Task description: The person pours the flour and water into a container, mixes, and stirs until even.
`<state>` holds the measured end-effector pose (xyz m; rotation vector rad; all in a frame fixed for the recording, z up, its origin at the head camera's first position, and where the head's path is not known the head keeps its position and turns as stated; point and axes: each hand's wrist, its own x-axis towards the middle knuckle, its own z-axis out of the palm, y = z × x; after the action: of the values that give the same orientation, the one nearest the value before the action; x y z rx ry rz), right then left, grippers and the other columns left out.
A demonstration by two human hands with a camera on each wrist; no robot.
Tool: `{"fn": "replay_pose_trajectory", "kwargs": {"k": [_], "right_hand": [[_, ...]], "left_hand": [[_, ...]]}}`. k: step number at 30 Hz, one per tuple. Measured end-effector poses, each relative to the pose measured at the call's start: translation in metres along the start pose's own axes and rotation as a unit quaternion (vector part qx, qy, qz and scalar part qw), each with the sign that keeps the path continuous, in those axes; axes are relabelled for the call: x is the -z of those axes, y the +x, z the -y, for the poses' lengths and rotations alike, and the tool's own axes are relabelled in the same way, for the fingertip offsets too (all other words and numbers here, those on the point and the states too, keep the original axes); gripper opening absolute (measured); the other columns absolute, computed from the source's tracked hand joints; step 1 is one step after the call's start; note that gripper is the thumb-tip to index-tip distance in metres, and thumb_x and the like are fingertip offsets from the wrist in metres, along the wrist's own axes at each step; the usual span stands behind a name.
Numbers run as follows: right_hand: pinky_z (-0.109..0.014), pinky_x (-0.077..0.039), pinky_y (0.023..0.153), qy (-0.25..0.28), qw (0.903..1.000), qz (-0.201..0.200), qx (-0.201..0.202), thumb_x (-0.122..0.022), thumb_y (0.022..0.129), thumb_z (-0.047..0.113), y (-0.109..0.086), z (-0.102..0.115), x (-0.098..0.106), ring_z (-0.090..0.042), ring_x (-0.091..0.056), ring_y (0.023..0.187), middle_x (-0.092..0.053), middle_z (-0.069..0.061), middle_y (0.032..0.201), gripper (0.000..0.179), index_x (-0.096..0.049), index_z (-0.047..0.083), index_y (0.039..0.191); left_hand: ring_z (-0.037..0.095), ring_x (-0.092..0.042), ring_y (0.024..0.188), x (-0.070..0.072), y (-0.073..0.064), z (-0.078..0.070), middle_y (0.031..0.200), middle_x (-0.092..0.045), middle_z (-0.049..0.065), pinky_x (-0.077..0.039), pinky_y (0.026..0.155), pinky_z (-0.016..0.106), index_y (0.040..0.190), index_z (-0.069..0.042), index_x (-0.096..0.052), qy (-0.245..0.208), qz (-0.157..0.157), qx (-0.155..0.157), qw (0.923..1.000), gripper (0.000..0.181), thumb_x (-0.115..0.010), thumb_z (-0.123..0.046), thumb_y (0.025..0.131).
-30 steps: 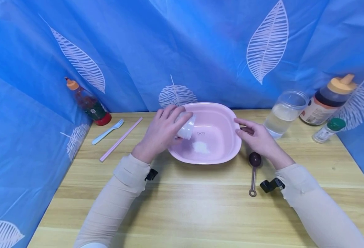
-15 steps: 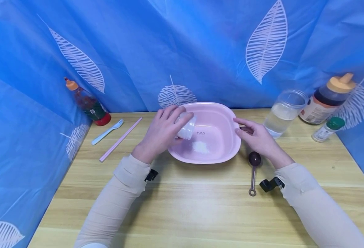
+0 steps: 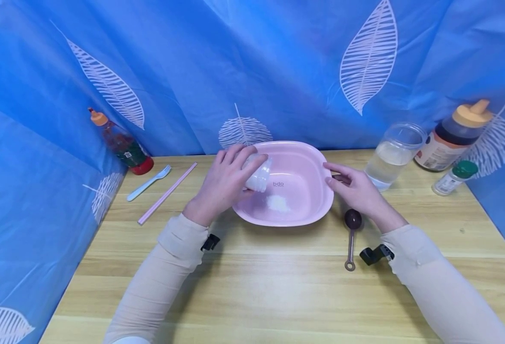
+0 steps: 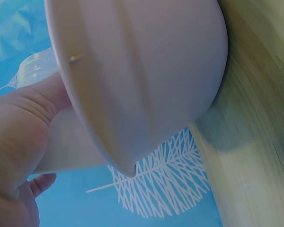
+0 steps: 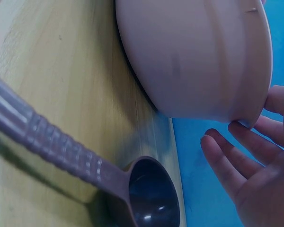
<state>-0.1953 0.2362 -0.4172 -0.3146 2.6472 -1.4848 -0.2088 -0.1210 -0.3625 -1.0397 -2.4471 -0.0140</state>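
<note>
Pink basin (image 3: 308,177), glossy and round-cornered with a flared rim, stands on the wooden table (image 3: 257,286) straight ahead of the person, at twelve o'clock. Inside it, a patch of white powder (image 3: 277,203) lies at six o'clock from small dark "bdo" lettering. At its nine o'clock I see the left hand (image 3: 222,186) gripping a tilted clear cup (image 3: 259,179), fingers curled over it and thumb below. At three o'clock the right hand (image 3: 360,191) pinches the rim; only the right wrist view shows two of its fingertips free of the wall. That view also reveals the ribbed handle of the brown scoop (image 3: 353,220) lying at four o'clock. The left wrist view gives the ridged outer wall, while the powder shows only from the head.
</note>
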Motion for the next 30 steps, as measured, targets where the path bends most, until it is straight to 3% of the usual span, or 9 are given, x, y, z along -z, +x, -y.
{"fn": "replay_pose_trajectory", "kwargs": {"k": [9,16,23,30], "right_hand": [[-0.005,-0.05,0.096,0.002,1.0,0.0,0.0,-0.062,0.111,0.032,0.0003,-0.0003,0.0001,-0.042,-0.063,0.139,-0.054,-0.021,0.162,0.056,-0.051,0.009,0.161],[-0.016,-0.054,0.103,-0.002,1.0,0.003,-0.002,-0.061,0.111,0.033,0.0006,0.0001,0.0006,-0.042,-0.062,0.14,-0.052,-0.021,0.163,0.056,-0.05,0.01,0.161],[-0.012,-0.053,0.101,0.001,1.0,0.0,-0.001,-0.061,0.111,0.033,0.0011,0.0012,-0.0004,-0.042,-0.061,0.141,-0.053,-0.022,0.163,0.056,-0.051,0.009,0.161],[-0.011,-0.052,0.101,0.002,1.0,0.003,-0.007,-0.061,0.111,0.034,0.0004,0.0011,0.0007,-0.041,-0.061,0.141,-0.052,-0.021,0.163,0.057,-0.051,0.011,0.161]], "left_hand": [[0.038,-0.05,0.141,-0.001,0.0011,-0.0013,0.153,-0.056,0.012,-0.053,0.102,0.052,0.151,-0.023,-0.054,-0.005,-0.002,0.003,1.0,0.088,-0.098,-0.043,0.078],[0.04,-0.051,0.14,-0.0029,0.0016,-0.0002,0.152,-0.057,0.014,-0.056,0.105,0.054,0.15,-0.02,-0.055,-0.027,-0.009,0.002,0.9996,0.088,-0.099,-0.039,0.077],[0.042,-0.05,0.142,-0.0005,0.0028,-0.0001,0.152,-0.056,0.015,-0.054,0.108,0.056,0.152,-0.017,-0.054,-0.038,-0.007,0.009,0.9992,0.09,-0.099,-0.04,0.077],[0.041,-0.051,0.139,-0.0013,0.0001,0.0015,0.15,-0.056,0.015,-0.057,0.102,0.054,0.149,-0.018,-0.055,-0.032,0.001,-0.003,0.9995,0.088,-0.101,-0.035,0.076]]}}
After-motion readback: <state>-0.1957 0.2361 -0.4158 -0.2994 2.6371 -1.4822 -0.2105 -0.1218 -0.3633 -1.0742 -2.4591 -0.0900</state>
